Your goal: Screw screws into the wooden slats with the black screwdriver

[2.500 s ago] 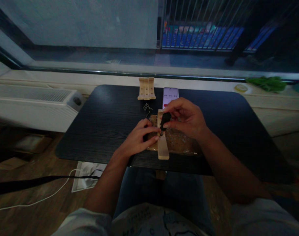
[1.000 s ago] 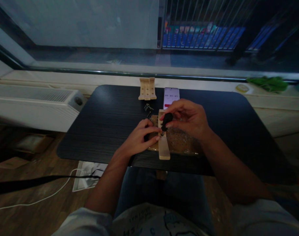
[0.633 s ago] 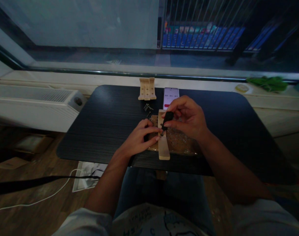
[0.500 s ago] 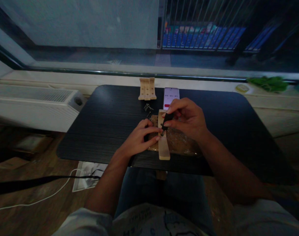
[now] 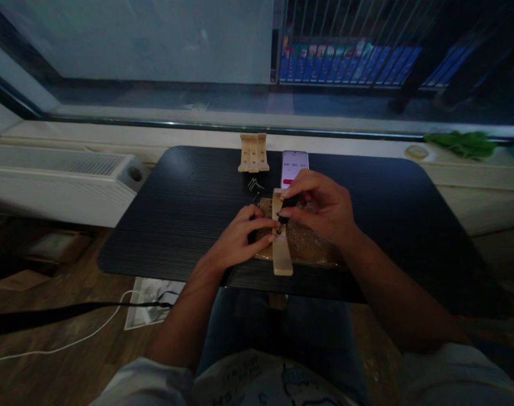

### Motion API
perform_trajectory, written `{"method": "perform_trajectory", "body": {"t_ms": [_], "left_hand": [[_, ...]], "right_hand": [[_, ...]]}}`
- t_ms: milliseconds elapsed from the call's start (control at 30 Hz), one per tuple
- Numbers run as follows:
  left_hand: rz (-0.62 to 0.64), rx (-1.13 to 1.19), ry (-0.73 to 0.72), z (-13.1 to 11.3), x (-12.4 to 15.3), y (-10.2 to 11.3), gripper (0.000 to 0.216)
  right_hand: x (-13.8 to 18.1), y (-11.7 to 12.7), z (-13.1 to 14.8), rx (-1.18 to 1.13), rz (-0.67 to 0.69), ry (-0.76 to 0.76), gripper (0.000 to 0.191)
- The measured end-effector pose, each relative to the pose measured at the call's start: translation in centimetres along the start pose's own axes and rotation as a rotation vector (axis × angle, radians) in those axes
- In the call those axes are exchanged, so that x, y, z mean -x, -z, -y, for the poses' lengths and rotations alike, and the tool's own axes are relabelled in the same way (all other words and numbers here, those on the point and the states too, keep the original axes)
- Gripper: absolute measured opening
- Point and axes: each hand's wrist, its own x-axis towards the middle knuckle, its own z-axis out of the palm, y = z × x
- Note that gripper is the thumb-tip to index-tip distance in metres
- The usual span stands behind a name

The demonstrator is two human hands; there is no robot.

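A pale wooden piece with a curved end (image 5: 282,259) lies lengthwise on a brown wrapped pad (image 5: 320,248) at the near edge of the table. My left hand (image 5: 240,237) holds the wooden piece from the left, its thumb and forefinger resting on either side of a small screw (image 5: 279,231). In my right hand (image 5: 324,206) is a screwdriver with a short black handle (image 5: 289,204), pinched between thumb and fingers. Its tip points down at the screw; the exact contact is too small to make out.
Several loose screws (image 5: 255,185) lie beyond my left hand. Behind them stand similar wooden pieces with holes (image 5: 253,153), side by side. A phone showing a timer (image 5: 294,162) lies at the far edge of the black table (image 5: 189,197), near the window sill.
My right hand's fingers have shifted slightly around the screwdriver handle, which tilts a little differently. The left hand and the wooden piece stay in place.
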Motion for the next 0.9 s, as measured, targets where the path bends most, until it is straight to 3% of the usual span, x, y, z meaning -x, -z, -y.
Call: {"method": "perform_trajectory", "body": {"t_ms": [167, 333, 533, 700, 900], "left_hand": [[-0.006, 0.006, -0.005, 0.1, 0.0, -0.1, 0.024], [-0.016, 0.014, -0.022, 0.1, 0.0, -0.1, 0.026], [-0.01, 0.018, -0.031, 0.2, 0.0, -0.1, 0.026], [0.007, -0.012, 0.003, 0.1, 0.0, -0.1, 0.027], [0.006, -0.019, 0.018, 0.2, 0.1, -0.1, 0.028]], "right_hand": [[-0.1, 0.0, -0.1, 0.014, 0.015, 0.002, 0.015], [-0.2, 0.7, -0.1, -0.068, 0.136, 0.019, 0.024], [-0.2, 1.6, 0.5, -0.185, 0.257, -0.16, 0.024], [-0.2, 1.6, 0.4, -0.282, 0.272, -0.252, 0.03], [0.0, 1.5, 0.2, -0.122, 0.18, -0.265, 0.029]]}}
